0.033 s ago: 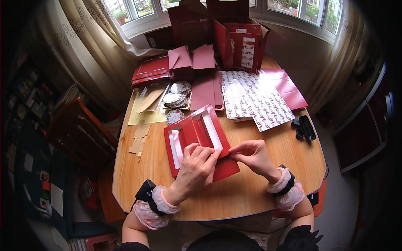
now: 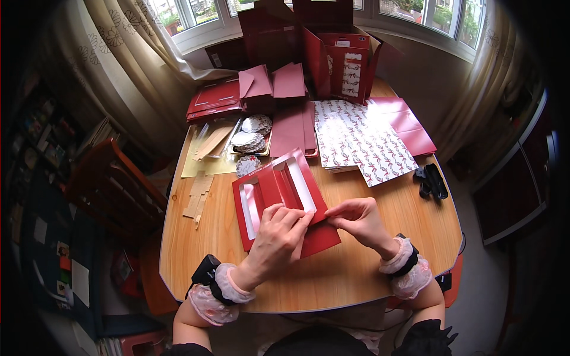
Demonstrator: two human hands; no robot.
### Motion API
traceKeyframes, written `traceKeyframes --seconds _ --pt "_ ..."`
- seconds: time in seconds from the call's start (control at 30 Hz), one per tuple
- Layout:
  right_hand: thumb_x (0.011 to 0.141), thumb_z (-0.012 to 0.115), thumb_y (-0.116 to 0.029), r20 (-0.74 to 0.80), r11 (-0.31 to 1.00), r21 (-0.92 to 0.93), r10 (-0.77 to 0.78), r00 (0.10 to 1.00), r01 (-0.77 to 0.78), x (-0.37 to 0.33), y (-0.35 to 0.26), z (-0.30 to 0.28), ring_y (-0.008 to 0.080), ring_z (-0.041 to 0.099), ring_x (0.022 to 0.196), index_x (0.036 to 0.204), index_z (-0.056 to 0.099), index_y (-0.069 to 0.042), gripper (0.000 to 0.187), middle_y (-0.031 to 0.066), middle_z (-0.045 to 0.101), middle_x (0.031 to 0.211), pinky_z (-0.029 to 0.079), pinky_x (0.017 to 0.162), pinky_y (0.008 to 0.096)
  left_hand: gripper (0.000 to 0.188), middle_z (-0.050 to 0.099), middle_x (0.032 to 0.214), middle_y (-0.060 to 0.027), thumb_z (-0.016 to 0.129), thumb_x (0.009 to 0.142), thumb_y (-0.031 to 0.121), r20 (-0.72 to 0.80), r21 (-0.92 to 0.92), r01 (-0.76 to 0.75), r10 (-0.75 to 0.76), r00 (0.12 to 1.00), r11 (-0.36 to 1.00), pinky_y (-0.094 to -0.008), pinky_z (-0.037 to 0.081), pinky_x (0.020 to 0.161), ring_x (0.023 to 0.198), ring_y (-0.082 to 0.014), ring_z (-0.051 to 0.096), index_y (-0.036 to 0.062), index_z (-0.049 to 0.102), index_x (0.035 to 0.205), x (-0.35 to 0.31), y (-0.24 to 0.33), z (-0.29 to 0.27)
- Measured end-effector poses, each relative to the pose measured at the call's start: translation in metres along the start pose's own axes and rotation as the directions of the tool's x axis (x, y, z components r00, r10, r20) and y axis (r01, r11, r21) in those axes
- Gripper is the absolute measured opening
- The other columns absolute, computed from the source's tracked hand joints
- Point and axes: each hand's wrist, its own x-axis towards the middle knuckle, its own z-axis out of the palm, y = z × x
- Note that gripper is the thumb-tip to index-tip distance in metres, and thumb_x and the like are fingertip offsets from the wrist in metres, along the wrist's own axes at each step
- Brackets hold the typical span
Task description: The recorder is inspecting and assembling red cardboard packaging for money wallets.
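Note:
A red cardboard box panel [image 2: 274,184] with two long cut-out windows lies slanted on the wooden table in front of me, a red flap [image 2: 321,238] jutting out at its near right. My left hand [image 2: 276,237] rests across its near edge, fingers bent and gripping by the end of the right window, where a white strip shows. At the panel's right corner, the thumb and forefinger of my right hand [image 2: 357,222] pinch the edge. My left hand hides part of the near side. Both wrists wear black bands and pale ruffled cuffs.
Patterned white sheets [image 2: 386,160], pink cards [image 2: 288,133], a pile of scalloped white tags [image 2: 249,139] and folded red boxes [image 2: 215,101] lie beyond. An open red carton [image 2: 350,68] stands at the back. Brown paper strips [image 2: 199,196] lie left, a black strap-like object [image 2: 433,181] right.

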Motion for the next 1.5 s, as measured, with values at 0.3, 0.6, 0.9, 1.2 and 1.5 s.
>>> traceKeyframes --seconds 0.3,0.6,0.9,1.2,1.5 --pt "0.087 0.07 0.004 -0.037 0.995 0.083 0.064 0.997 -0.06 0.003 -0.006 -0.008 0.0119 0.071 0.083 0.103 0.074 0.004 0.017 0.0099 0.075 0.091 0.058 0.077 0.0237 0.025 0.068 0.098 -0.0075 0.081 0.077 0.014 -0.106 -0.099 0.04 -0.051 0.993 0.994 -0.0407 0.051 0.083 0.091 -0.0282 0.064 0.0063 0.073 0.099 -0.002 -0.011 -0.006" --pt "0.088 0.072 0.002 -0.039 0.996 0.054 0.072 0.997 -0.07 0.003 -0.008 -0.009 0.0111 0.071 0.082 0.105 0.073 0.005 0.018 0.0096 0.075 0.092 0.057 0.074 0.023 0.021 0.066 0.091 -0.0049 0.082 0.077 0.019 -0.039 -0.056 0.1 -0.102 0.994 0.993 -0.039 0.045 0.084 0.087 -0.024 0.062 0.0087 0.074 0.094 -0.001 -0.019 -0.015" --pt "0.088 0.071 0.005 0.002 0.994 -0.061 0.095 0.995 -0.095 0.001 0.006 0.004 0.0081 0.068 0.083 0.111 0.071 0.004 0.023 0.0067 0.072 0.092 0.056 0.074 0.0205 0.01 0.066 0.081 -0.0015 0.079 0.08 0.012 -0.055 -0.076 0.046 -0.051 0.997 0.996 -0.037 0.043 0.085 0.079 -0.0203 0.063 0.0097 0.073 0.087 -0.002 -0.023 -0.007" --pt "0.091 0.072 -0.004 -0.1 0.968 0.225 0.14 0.985 -0.114 0.004 -0.007 -0.017 0.0097 0.068 0.085 0.112 0.071 0.004 0.023 0.0098 0.074 0.093 0.054 0.077 0.022 0.01 0.069 0.081 -0.0079 0.071 0.091 0.012 -0.117 -0.461 0.39 -0.491 0.863 0.797 -0.0303 0.048 0.073 0.076 -0.0176 0.064 0.0021 0.074 0.089 0.001 -0.072 -0.038" --pt "0.092 0.068 0.0 -0.082 0.922 0.367 0.165 0.983 -0.125 0.004 -0.02 -0.015 0.0131 0.07 0.089 0.113 0.069 0.005 0.022 0.014 0.073 0.101 0.057 0.083 0.024 0.011 0.063 0.086 -0.0013 0.068 0.094 0.008 -0.055 -0.676 0.349 -0.516 0.855 0.65 -0.0203 0.042 0.066 0.076 -0.005 0.058 -0.0011 0.074 0.092 -0.013 -0.107 -0.058"
